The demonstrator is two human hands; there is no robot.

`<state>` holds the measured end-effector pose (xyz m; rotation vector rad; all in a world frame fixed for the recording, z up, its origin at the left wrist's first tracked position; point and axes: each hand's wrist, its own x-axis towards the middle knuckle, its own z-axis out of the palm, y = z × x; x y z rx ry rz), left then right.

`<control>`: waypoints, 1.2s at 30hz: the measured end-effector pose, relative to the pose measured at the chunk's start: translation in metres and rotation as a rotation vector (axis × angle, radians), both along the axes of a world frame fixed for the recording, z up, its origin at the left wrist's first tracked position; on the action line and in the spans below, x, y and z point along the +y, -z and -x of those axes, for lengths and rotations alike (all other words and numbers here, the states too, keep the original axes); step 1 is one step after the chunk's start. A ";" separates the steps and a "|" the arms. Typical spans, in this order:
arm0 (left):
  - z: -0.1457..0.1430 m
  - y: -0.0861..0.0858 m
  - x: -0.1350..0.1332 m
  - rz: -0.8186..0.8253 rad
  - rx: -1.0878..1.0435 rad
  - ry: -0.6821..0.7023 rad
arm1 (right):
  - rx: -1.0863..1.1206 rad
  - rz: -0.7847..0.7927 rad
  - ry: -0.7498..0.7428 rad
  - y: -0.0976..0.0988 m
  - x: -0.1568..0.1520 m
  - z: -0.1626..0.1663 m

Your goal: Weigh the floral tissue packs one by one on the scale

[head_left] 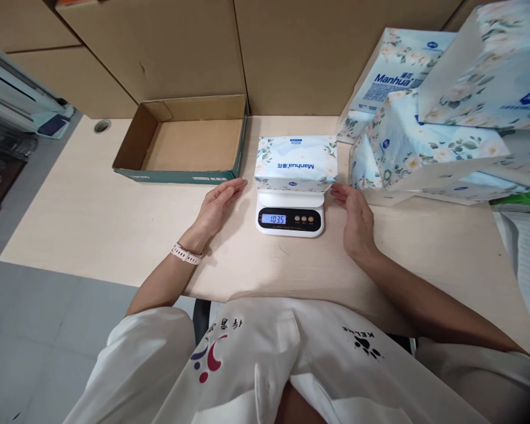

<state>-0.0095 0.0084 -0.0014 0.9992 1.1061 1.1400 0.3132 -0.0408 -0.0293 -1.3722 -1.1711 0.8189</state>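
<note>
A flower-printed tissue pack [296, 162] lies on a small white digital scale [290, 222], whose lit display reads 103.5. My left hand [216, 207] rests on the table to the left of the scale, fingers stretched out near the corner of an open cardboard box and apart from the pack. On the other side, my right hand [357, 221] stands with extended fingers close to the pack's lower right corner; whether the fingertips touch it I cannot tell. Neither hand holds anything.
An open, shallow cardboard box [176, 176] with a green outside sits at the back left. More tissue packs [446, 141] are piled at the right. Brown cardboard panels [291, 59] stand behind the pale wooden table [92, 235]. A round cable hole [102, 126] is near its back left corner.
</note>
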 end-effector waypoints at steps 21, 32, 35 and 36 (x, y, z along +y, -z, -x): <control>-0.001 -0.001 -0.001 0.004 0.002 -0.005 | 0.008 0.010 0.013 -0.005 0.000 0.003; -0.001 -0.001 0.000 0.000 -0.011 -0.004 | 0.015 0.004 0.002 -0.004 0.000 0.002; -0.001 -0.001 0.000 -0.003 0.002 -0.007 | 0.001 0.003 -0.008 -0.001 0.000 0.000; -0.001 -0.001 0.000 -0.004 0.006 -0.007 | -0.006 0.003 -0.010 0.000 0.000 0.000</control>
